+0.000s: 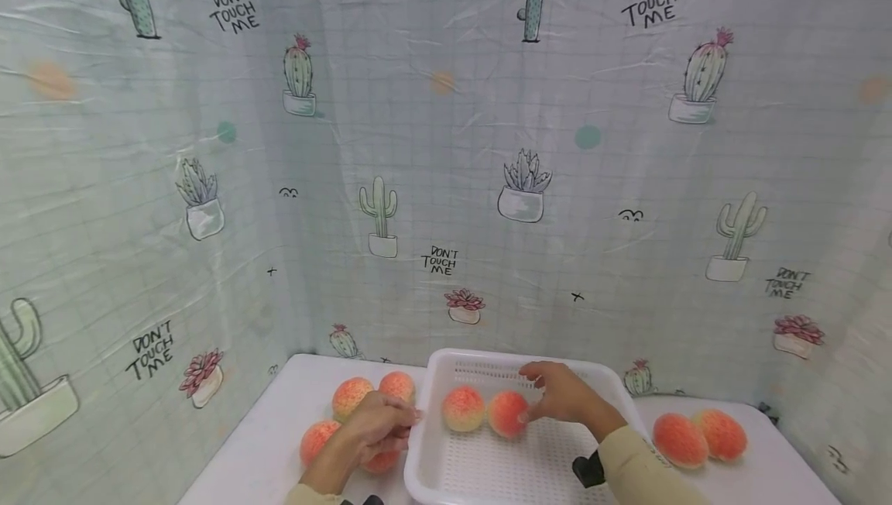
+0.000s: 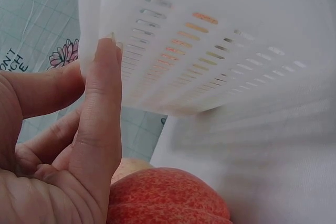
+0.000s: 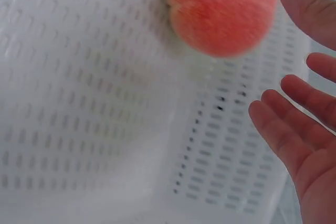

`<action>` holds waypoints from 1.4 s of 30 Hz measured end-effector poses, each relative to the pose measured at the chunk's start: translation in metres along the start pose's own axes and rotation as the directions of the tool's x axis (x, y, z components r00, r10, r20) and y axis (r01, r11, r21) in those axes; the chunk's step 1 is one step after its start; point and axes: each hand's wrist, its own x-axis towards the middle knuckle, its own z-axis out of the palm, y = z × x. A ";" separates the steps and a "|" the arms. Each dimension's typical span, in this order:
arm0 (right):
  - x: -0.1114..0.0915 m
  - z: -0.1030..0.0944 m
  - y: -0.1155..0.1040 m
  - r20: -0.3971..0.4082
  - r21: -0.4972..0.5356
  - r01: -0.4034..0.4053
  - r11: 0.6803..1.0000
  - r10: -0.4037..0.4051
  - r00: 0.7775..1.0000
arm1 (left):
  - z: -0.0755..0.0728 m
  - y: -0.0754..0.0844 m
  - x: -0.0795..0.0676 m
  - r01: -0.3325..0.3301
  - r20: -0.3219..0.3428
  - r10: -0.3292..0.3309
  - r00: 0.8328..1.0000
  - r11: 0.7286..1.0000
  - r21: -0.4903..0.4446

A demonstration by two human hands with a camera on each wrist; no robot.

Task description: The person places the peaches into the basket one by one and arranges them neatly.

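A white plastic basket (image 1: 481, 482) with slotted walls stands on the table, two red-and-yellow peaches inside: the left peach (image 1: 463, 409) and the right peach (image 1: 508, 413), side by side. My left hand (image 1: 376, 427) is at the basket's left rim; in the left wrist view its thumb and a finger pinch the edge of the slotted wall (image 2: 210, 35). Over the basket, my right hand (image 1: 564, 393) has its fingers spread, the thumb close beside the right peach. In the right wrist view that hand (image 3: 315, 145) holds nothing, and a peach (image 3: 223, 11) lies near its thumb.
Several peaches (image 1: 353, 395) lie on the white table (image 1: 251, 458) left of the basket, partly hidden by my left arm. Two more peaches (image 1: 679, 440) touch each other at the right. A cactus-print curtain (image 1: 446, 180) hangs behind and along the sides.
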 end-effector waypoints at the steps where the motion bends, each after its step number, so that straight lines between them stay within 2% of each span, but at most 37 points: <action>1: -0.002 -0.005 0.000 -0.011 0.006 -0.001 1.000 0.001 1.000 | -0.001 0.000 0.000 0.002 0.001 -0.002 1.000 1.000 0.002; 6: -0.013 -0.030 0.004 -0.063 0.025 -0.001 1.000 0.002 0.998 | -0.003 -0.001 -0.001 0.020 -0.002 -0.020 1.000 1.000 0.015; 13: -0.031 -0.064 0.016 -0.131 0.032 0.039 0.999 -0.034 0.991 | -0.005 -0.001 -0.001 0.020 -0.002 -0.020 1.000 1.000 0.011; 16: -0.038 -0.079 0.023 -0.150 0.051 0.024 0.998 -0.016 0.989 | -0.006 -0.001 -0.001 0.028 -0.013 -0.028 1.000 1.000 0.012; 27: -0.074 -0.125 0.073 -0.194 0.000 -0.058 0.998 0.057 0.979 | -0.009 0.000 -0.001 0.077 -0.047 -0.075 0.996 0.996 0.034; 34: -0.099 -0.131 0.114 -0.177 -0.013 -0.146 0.989 0.141 0.974 | -0.006 0.002 0.001 0.079 -0.035 -0.079 0.996 0.997 0.019; 37: -0.108 -0.127 0.132 -0.162 -0.004 -0.221 0.975 0.218 0.962 | -0.004 0.003 0.002 0.083 -0.035 -0.082 0.996 0.996 0.022; 39: -0.113 -0.123 0.143 -0.156 0.015 -0.282 0.959 0.280 0.947 | -0.003 0.004 0.002 0.082 -0.035 -0.081 0.996 0.996 0.025; 42: -0.120 -0.114 0.156 -0.161 0.008 -0.336 0.942 0.333 0.929 | -0.002 0.004 0.002 0.083 -0.027 -0.082 0.996 0.996 0.022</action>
